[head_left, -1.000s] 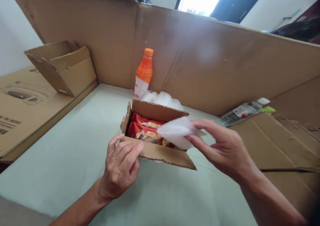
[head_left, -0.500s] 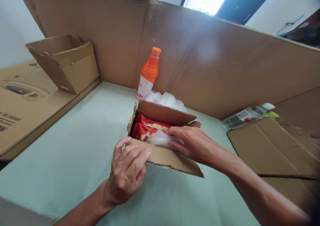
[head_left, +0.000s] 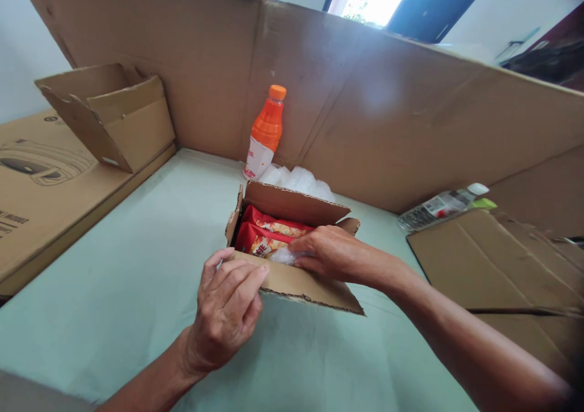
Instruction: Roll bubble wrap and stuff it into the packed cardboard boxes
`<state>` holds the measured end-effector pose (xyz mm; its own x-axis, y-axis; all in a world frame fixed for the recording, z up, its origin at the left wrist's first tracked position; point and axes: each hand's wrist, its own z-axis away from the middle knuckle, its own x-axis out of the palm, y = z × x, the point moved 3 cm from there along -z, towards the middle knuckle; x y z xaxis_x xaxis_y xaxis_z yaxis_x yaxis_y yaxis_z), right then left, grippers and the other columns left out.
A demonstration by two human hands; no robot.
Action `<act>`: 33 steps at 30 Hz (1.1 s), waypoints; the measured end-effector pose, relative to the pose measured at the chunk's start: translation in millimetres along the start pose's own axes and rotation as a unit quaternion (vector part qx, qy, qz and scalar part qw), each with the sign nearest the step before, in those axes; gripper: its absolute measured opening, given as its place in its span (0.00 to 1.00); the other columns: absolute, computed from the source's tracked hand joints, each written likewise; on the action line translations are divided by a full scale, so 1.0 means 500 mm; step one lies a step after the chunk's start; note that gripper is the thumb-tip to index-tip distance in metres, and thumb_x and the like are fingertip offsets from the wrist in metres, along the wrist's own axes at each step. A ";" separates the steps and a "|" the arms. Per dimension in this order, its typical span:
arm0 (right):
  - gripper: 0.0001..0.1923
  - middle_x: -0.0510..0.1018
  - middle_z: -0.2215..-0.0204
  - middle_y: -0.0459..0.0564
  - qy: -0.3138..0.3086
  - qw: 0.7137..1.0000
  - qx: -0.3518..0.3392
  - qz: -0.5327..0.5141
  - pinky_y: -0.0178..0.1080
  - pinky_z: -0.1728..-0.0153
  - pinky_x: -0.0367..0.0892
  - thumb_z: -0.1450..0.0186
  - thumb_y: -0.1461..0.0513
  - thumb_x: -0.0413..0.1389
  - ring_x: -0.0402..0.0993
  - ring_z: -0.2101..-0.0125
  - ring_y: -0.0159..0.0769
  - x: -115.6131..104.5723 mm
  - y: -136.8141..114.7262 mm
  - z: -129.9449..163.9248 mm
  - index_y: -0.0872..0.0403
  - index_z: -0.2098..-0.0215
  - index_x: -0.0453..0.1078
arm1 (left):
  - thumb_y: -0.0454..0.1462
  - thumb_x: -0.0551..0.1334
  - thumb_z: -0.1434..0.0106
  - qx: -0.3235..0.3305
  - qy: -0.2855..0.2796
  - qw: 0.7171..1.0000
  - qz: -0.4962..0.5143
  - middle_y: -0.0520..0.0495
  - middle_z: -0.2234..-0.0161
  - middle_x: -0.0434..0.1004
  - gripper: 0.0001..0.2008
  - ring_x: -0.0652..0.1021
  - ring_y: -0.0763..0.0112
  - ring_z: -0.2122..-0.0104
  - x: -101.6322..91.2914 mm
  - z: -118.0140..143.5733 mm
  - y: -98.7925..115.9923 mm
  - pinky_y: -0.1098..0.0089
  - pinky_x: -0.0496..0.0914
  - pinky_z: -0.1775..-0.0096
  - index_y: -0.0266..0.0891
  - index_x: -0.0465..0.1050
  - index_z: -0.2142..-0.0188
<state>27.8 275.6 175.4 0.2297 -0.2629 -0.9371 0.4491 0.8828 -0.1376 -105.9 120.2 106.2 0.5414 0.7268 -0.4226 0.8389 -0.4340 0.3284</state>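
Since 1 s ago, when right hand held wrap above box, hand now down inside, fingers closed on wrap, pressing it onto snack packs. Left hand, fingers curled, steadies near flap; box mid-table. Padding step prob. nearly done.

An orange bottle with an orange cap stands upright against the tall cardboard wall at the back. Just beside its base lies a pile of clear bubble wrap. On the left, 1 empty open carton sits tilted on a flat printed cardboard sheet. On the right, a clear bottle lies on its side near flattened cardboard. A pale green tabletop is underneath.
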 end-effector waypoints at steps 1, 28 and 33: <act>0.08 0.80 0.74 0.45 -0.013 1.000 -0.009 0.013 0.35 0.73 0.55 0.35 0.65 0.56 0.73 0.74 0.34 0.001 -0.005 -0.008 0.50 0.69 0.76 | 0.20 0.58 0.40 0.000 0.002 1.000 -0.001 0.43 0.63 0.79 0.20 0.77 0.66 0.59 0.000 -0.002 0.000 0.52 0.67 0.45 0.32 0.70 0.49; 0.20 0.80 0.58 0.54 0.368 0.851 0.229 -0.298 0.41 0.69 0.76 0.34 0.51 0.57 0.78 0.64 0.42 0.263 0.055 0.185 0.51 0.48 0.70 | 0.41 0.64 0.35 -0.407 -0.006 0.892 0.198 0.39 0.37 0.65 0.30 0.75 0.59 0.44 0.043 0.102 -0.116 0.57 0.72 0.44 0.46 0.59 0.35; 0.20 0.78 0.64 0.55 0.359 0.841 0.250 -0.319 0.41 0.73 0.73 0.35 0.49 0.55 0.76 0.68 0.42 0.269 0.053 0.138 0.55 0.53 0.67 | 0.40 0.64 0.36 -0.412 0.001 0.891 0.191 0.38 0.43 0.72 0.26 0.78 0.60 0.49 0.080 0.097 -0.104 0.59 0.75 0.48 0.41 0.63 0.39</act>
<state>130.1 236.8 67.8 -0.6960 -0.1592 -0.7002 0.6310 0.3297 -0.7022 -125.3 146.0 31.6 0.7776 0.6115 -0.1467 0.2682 -0.1115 0.9569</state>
